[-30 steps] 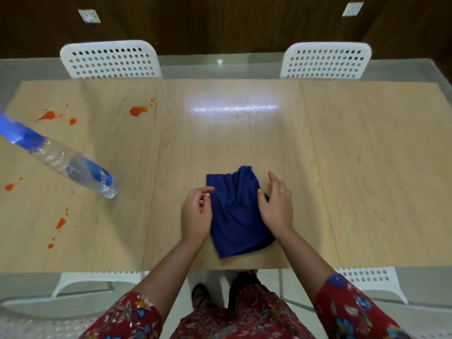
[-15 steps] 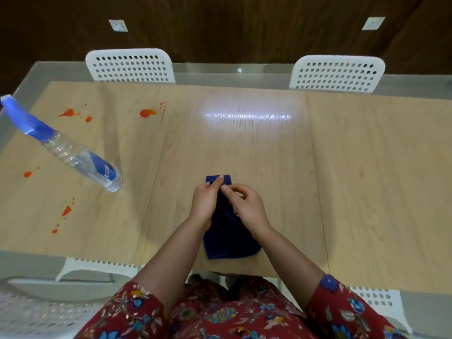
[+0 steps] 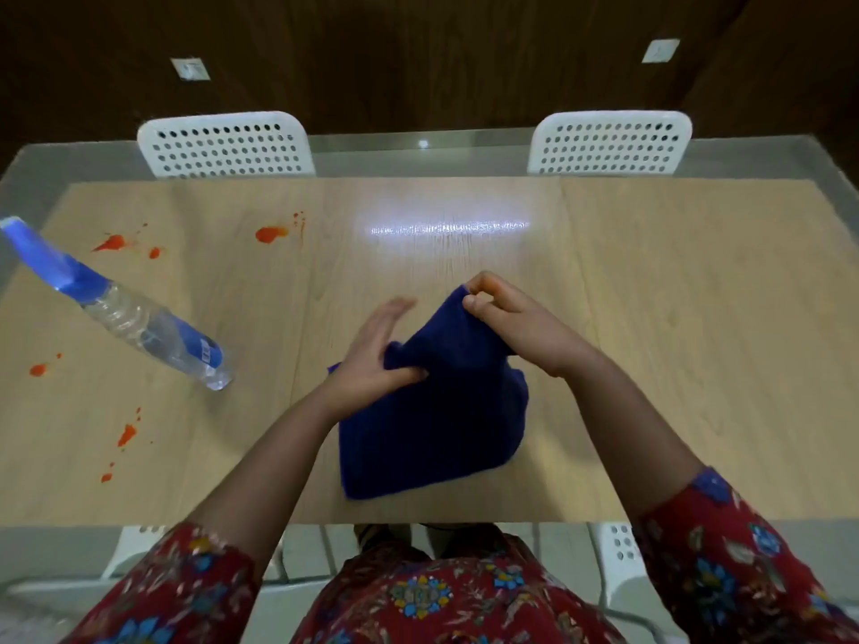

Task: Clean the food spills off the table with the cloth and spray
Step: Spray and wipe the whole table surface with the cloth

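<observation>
On my feed the blue cloth (image 3: 432, 425) sits near the middle of the table (image 3: 697, 341), close to the front edge, with its far corner pulled up. Right hand (image 3: 525, 327) pinches that corner between thumb and fingertips. Left hand (image 3: 372, 360) has its fingers straight and together, a bit blurry, thumb lying on a fold. Spray bottle (image 3: 153, 327) is off to the left among orange spills (image 3: 270, 233). 2 white chairs (image 3: 223, 146) stand on the far side.
</observation>
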